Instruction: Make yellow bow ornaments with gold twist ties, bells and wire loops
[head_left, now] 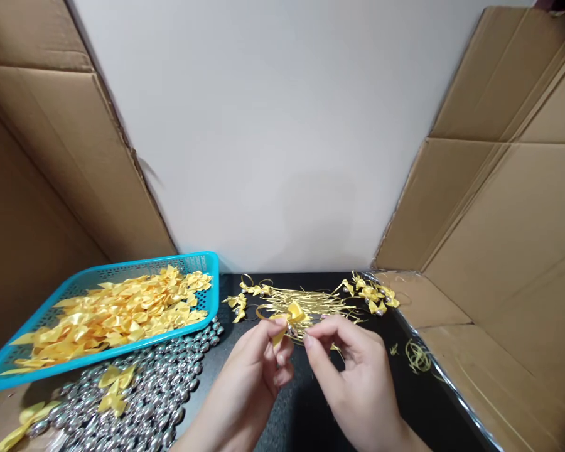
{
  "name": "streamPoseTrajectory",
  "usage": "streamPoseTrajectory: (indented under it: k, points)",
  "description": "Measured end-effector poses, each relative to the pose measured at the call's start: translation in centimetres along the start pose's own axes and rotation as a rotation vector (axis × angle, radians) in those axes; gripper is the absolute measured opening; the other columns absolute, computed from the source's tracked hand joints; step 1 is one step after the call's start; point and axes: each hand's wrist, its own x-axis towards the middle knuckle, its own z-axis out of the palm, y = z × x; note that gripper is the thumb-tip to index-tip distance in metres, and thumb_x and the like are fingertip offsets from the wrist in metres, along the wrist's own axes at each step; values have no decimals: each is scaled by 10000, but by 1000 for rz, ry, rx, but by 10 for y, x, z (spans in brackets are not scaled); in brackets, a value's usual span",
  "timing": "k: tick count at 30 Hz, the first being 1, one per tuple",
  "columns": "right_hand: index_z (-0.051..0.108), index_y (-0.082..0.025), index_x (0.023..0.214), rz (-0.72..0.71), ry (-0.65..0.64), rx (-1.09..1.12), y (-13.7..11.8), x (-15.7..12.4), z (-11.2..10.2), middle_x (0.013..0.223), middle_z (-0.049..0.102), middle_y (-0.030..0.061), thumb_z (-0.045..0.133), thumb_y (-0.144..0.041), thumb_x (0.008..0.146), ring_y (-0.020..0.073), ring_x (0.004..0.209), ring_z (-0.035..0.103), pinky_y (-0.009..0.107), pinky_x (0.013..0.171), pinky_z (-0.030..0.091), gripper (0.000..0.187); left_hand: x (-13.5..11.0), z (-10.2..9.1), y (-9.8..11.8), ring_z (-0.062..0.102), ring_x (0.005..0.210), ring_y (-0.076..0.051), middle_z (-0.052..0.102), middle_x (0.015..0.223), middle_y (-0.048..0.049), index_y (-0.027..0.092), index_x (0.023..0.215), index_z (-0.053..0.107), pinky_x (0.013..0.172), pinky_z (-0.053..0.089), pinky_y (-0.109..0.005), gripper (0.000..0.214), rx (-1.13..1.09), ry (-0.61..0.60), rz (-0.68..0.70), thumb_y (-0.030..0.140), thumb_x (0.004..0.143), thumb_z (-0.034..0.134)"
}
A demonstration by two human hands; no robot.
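Note:
My left hand (266, 355) is closed, pinching a yellow ribbon bow (297, 311) between thumb and fingertips. A small silver bead (290, 330) shows just under the bow, and a loop of gold cord stands out to its left. My right hand (353, 364) is close by on the right, thumb and index finger pressed together on what looks like the thin gold cord of this bow; its tip is mostly hidden. Behind both hands lies a spread of gold cords (306, 300) on the black table (306, 402).
A blue basket (215, 295) full of yellow bows stands at left. Silver beads (145, 402) cover the table before it, with loose bows (115, 389) on top. Corded bows lie in a left group (238, 304) and right group (370, 294). Cord scraps (418, 356) lie right. Cardboard (508, 207) flanks both sides.

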Motion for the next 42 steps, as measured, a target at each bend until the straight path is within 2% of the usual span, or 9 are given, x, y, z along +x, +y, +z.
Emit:
streamPoseTrajectory:
  k: [8, 14, 21, 26, 31, 37, 42]
  points:
    - [609, -181, 686, -10, 7, -21, -6, 0, -2, 610, 627, 6, 559, -157, 811, 137, 546, 582, 245, 542, 470, 137, 0, -3, -3, 369, 439, -52, 442, 527, 84, 172, 593, 568, 370, 296, -169, 205, -39, -49, -35, 200, 610, 770]
    - [604, -185, 676, -23, -2, 2, -9, 1, -3, 586, 610, -6, 557, -138, 806, 126, 527, 567, 231, 524, 466, 146, -1, -4, -5, 383, 435, -55, 437, 521, 83, 175, 591, 560, 373, 306, -171, 197, -34, -42, -32, 206, 638, 749]
    - [589, -188, 651, -35, 8, -14, -13, 0, -5, 556, 586, -18, 555, -129, 796, 108, 485, 527, 212, 480, 430, 160, 0, 0, -4, 398, 410, -55, 475, 523, 68, 173, 591, 568, 358, 311, -167, 160, -17, -34, -127, 207, 647, 714]
    - [593, -186, 656, -47, -40, -19, -12, 3, -13, 574, 585, -16, 565, -139, 793, 110, 507, 513, 221, 492, 419, 147, -3, 1, -3, 407, 418, -53, 496, 544, 61, 170, 575, 571, 344, 312, -154, 159, -41, -35, -109, 176, 631, 720]
    - [601, -179, 705, 31, -114, 101, -5, 9, -15, 638, 607, -5, 578, -163, 808, 123, 593, 555, 231, 568, 456, 106, -6, 2, -1, 402, 424, -55, 493, 561, 54, 168, 599, 589, 337, 305, -144, 126, -43, -26, -109, 166, 658, 699]
    - [575, -172, 733, 158, -179, 313, 0, 14, -14, 647, 572, -26, 614, -215, 800, 97, 575, 521, 202, 538, 436, 89, -5, 3, 1, 393, 411, -47, 531, 596, 30, 149, 641, 621, 331, 314, -138, 77, -65, -29, -141, 164, 698, 670]
    - [581, -174, 724, 103, -172, 262, 2, 15, -16, 651, 574, -21, 605, -185, 800, 105, 597, 525, 214, 570, 445, 80, -10, 6, 3, 404, 410, -38, 559, 655, 18, 139, 667, 614, 340, 327, -138, 91, -59, -32, -136, 140, 758, 623]
